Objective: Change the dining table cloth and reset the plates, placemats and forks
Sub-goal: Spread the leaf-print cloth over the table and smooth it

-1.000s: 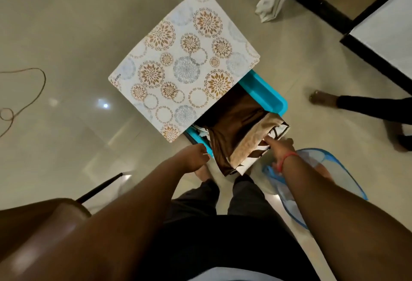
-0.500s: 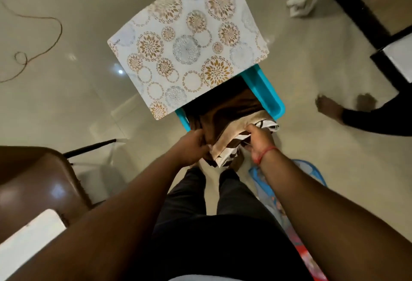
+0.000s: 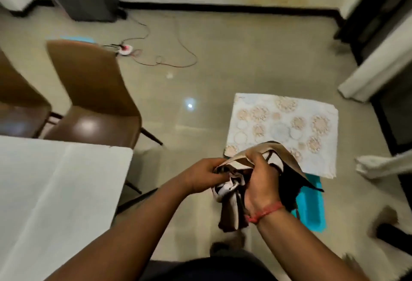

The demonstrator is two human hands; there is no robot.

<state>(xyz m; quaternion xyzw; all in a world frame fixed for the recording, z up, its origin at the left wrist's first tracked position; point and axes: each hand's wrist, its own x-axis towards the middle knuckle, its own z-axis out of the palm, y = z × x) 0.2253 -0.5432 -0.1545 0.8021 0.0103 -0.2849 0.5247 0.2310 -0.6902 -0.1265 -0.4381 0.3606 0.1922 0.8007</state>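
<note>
1. Gripping a bunched brown and cream cloth (image 3: 231, 188) in mid-air, both hands are clenched on it above the floor (image 3: 200, 84).
2. The left hand (image 3: 204, 175) pinches the cloth's left side, and the right hand (image 3: 262, 180), with a red thread on its wrist, closes around the top fold.
3. Part of the cloth hangs down between the forearms; its pattern is blurred, perhaps dark stripes.
4. Just behind the hands, a flowered placemat (image 3: 289, 124) lies across a turquoise bin (image 3: 312, 205) standing on the floor.
5. At the left is the table (image 3: 55, 191) under a white cover, with two brown chairs (image 3: 93, 102) beside it.
6. A red cable (image 3: 169, 58) trails over the floor near the far wall.
</note>
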